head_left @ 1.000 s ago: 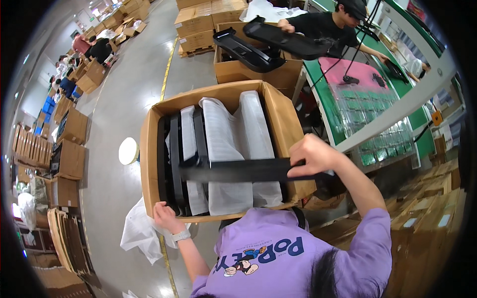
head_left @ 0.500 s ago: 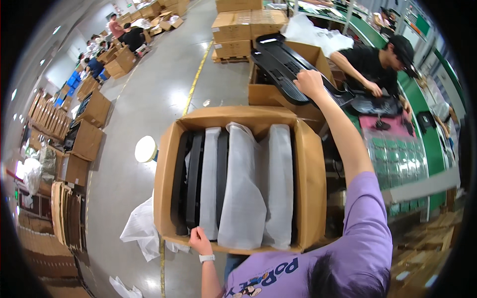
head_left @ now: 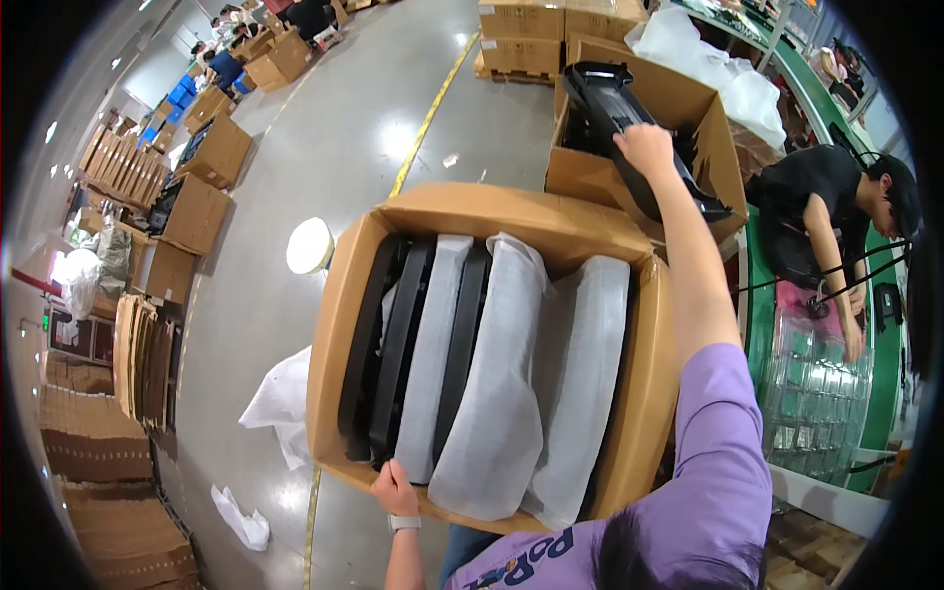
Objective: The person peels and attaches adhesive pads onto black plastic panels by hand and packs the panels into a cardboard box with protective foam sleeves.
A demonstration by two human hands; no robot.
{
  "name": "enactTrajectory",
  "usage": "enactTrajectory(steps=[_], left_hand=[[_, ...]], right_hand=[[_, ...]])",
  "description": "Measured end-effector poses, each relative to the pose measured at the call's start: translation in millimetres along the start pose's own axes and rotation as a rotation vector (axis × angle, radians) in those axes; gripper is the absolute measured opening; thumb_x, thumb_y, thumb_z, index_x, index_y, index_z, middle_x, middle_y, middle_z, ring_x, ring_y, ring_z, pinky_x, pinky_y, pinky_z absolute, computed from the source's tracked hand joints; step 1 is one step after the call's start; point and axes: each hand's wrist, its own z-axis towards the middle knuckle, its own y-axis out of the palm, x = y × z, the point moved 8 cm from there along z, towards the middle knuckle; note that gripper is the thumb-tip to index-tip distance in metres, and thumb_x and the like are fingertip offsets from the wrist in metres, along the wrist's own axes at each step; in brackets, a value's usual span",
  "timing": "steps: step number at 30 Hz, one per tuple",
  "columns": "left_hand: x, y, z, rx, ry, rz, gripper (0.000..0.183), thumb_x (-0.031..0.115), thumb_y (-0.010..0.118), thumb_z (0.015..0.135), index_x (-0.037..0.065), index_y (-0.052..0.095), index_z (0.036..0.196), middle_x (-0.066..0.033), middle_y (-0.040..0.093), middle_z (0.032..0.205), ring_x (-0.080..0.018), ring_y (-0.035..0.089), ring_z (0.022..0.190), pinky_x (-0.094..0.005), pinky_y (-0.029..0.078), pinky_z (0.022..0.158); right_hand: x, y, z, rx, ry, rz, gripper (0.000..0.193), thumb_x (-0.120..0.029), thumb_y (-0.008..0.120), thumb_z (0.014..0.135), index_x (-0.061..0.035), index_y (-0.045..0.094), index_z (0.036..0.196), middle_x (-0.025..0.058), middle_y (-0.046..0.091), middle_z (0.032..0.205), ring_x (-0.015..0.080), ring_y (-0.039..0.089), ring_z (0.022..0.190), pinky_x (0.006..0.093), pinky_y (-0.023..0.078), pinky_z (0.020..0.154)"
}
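My right hand (head_left: 649, 152) is closed on a long black plastic panel (head_left: 604, 96), held at a slant over the open carton (head_left: 716, 123) at the back right. Directly before me stands a larger open carton (head_left: 511, 208). In it, black panels (head_left: 401, 349) and others in white foam sleeves (head_left: 497, 393) stand on edge, side by side. My left hand (head_left: 395, 489), fingers pinched together, is at this carton's near rim, against the end of a black panel. Whether it grips that panel or the rim is hidden.
A co-worker (head_left: 836, 211) bends over a green bench (head_left: 757, 305) at right, beside clear plastic trays (head_left: 816, 393). White foam sheets (head_left: 280, 403) and a round white-topped container (head_left: 310, 246) are on the floor at left. Stacked cartons (head_left: 521, 54) stand behind.
My view has turned. My right hand has brought the black panel from beside the co-worker to over the back carton. My left hand stays at the near rim. The co-worker's arm now reaches lower.
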Motion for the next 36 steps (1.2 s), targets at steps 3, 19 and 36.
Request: enactTrajectory(steps=[3,19,36], left_hand=[[10,1,5,0.013,0.042,-0.019,0.031,0.018,0.05,0.092,0.001,0.049,0.065,-0.0149,0.053,0.057,-0.0313,0.051,0.049,-0.0388,0.036,0.047],[27,47,98,-0.06,0.257,0.756,0.042,0.041,0.062,0.081,0.008,0.052,0.106,-0.0136,0.064,0.066,-0.034,0.063,0.061,-0.0447,0.05,0.055],[127,-14,180,-0.196,0.485,0.734,0.03,0.03,0.06,0.069,0.004,0.069,0.078,-0.0178,0.067,0.078,-0.0353,0.065,0.077,-0.0431,0.052,0.067]], right_hand=[[16,-10,-7,0.179,0.246,0.28,0.03,-0.033,0.059,0.082,-0.007,0.067,0.069,0.0179,0.064,0.069,0.0329,0.066,0.068,0.0428,0.052,0.062],[-156,-65,-399,-0.534,1.641,2.553,0.024,0.012,0.042,0.072,-0.0041,0.048,0.088,0.0128,0.053,0.088,0.0175,0.05,0.067,0.0252,0.042,0.051],[-177,-190,-553,-0.345,1.301,1.905,0.025,-0.005,0.045,0.093,0.0025,0.045,0.117,0.0131,0.063,0.084,0.0056,0.037,0.04,0.0201,0.026,0.033]])
